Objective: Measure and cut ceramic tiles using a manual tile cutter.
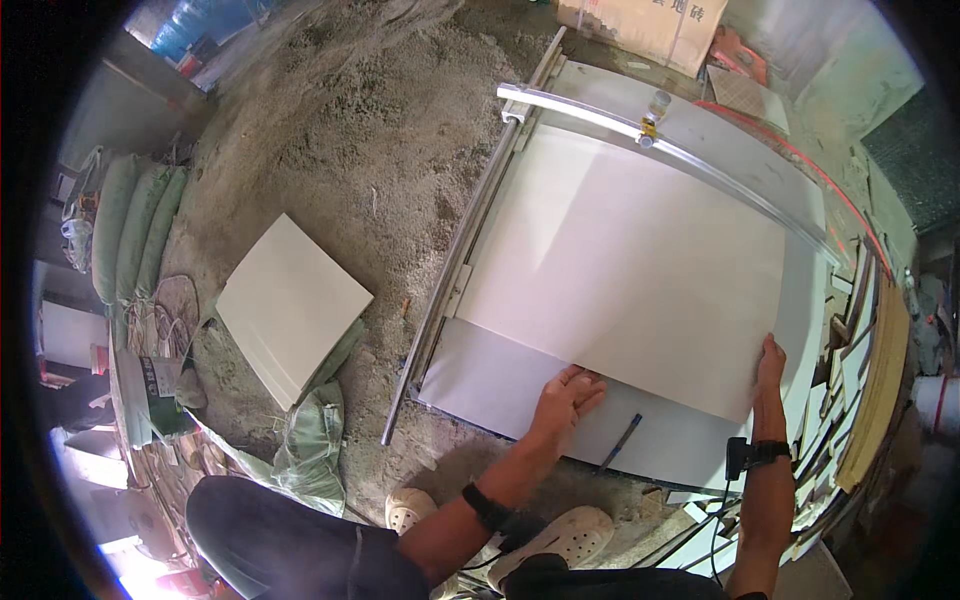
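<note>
A large cream tile (640, 260) lies flat on the pale grey bed (490, 365) of a tile cutter. My left hand (568, 405) is at the tile's near edge, fingers bent over it. At the tile's right edge, close to the near corner, my right hand (769, 366) grips with the thumb and fingers; part of the fingers is hidden. A dark pen (621, 443) rests on the bed between my hands. Across the tile's far end runs the cutter's silver rail (720, 180), carrying a small cutting head (648, 131).
Several cream tiles (290, 305) are stacked on the rough floor at left, beside a green woven sack (312, 450). Full green sacks (140, 230) stand farther left. Tile offcuts (845, 400) and a wooden board (872, 390) lie along the right. A cardboard box (640, 30) is at the back.
</note>
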A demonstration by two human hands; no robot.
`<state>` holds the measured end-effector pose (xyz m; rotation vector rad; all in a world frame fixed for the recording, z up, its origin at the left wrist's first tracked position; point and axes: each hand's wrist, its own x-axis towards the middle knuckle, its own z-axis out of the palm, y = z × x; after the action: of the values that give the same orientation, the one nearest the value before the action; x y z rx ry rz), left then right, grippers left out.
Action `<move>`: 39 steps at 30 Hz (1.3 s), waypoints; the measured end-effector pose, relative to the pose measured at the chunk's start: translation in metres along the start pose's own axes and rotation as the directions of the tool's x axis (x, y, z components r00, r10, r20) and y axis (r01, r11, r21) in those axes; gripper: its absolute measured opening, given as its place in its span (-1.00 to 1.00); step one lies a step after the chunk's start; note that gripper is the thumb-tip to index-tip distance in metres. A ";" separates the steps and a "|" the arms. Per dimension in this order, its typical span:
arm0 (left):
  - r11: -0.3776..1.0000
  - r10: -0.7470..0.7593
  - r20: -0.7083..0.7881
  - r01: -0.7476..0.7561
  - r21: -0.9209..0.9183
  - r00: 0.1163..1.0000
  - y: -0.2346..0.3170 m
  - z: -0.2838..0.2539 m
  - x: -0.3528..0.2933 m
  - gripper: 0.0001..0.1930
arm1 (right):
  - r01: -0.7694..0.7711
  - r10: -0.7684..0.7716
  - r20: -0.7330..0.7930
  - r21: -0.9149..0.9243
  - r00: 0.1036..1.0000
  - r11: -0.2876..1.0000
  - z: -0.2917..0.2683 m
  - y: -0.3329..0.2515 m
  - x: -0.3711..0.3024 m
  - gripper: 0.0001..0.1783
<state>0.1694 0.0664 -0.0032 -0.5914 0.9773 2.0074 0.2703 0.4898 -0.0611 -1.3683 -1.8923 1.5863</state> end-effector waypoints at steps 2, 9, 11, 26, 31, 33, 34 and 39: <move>0.999 -0.006 -0.013 0.006 0.039 1.000 0.001 0.001 0.000 -0.51 | 0.000 0.000 0.009 0.066 1.000 0.998 0.005 -0.002 -0.004 -0.51; 0.996 0.016 0.019 -0.017 0.087 1.000 0.004 0.000 0.002 -0.53 | -0.050 0.046 0.039 0.096 0.998 0.994 0.010 -0.011 -0.006 -0.52; 0.996 0.024 0.044 -0.028 0.090 0.999 0.003 0.001 0.005 -0.53 | -0.021 0.021 -0.012 0.005 1.000 1.000 0.011 -0.009 0.000 -0.53; 0.764 -0.031 0.060 -0.015 0.645 0.998 0.033 -0.028 0.028 -0.66 | 0.135 -0.085 0.105 -0.789 0.991 0.599 0.003 -0.049 0.006 -0.13; 0.770 -0.058 0.042 0.018 0.638 0.997 0.041 -0.021 0.023 -0.66 | 0.148 0.073 0.193 -0.903 0.979 0.404 0.003 -0.069 0.007 -0.12; 0.707 0.013 0.063 -0.054 0.705 0.998 0.048 -0.019 0.020 -0.67 | 0.284 -0.096 0.269 -0.936 0.958 0.210 0.003 -0.073 0.008 -0.13; 0.637 0.090 0.090 -0.127 0.761 0.992 0.054 -0.019 0.018 -0.67 | 0.309 -0.138 0.295 -0.947 0.945 0.086 0.003 -0.075 0.009 -0.13; 0.248 0.542 0.218 -0.402 0.881 0.812 0.124 -0.027 0.020 -0.77 | 0.285 0.034 0.293 -0.946 0.955 0.153 0.005 -0.079 0.015 -0.13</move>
<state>0.0577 0.0071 0.0199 0.2711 2.3360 1.4826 0.2232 0.5050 0.0020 -1.2437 -3.3720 0.1272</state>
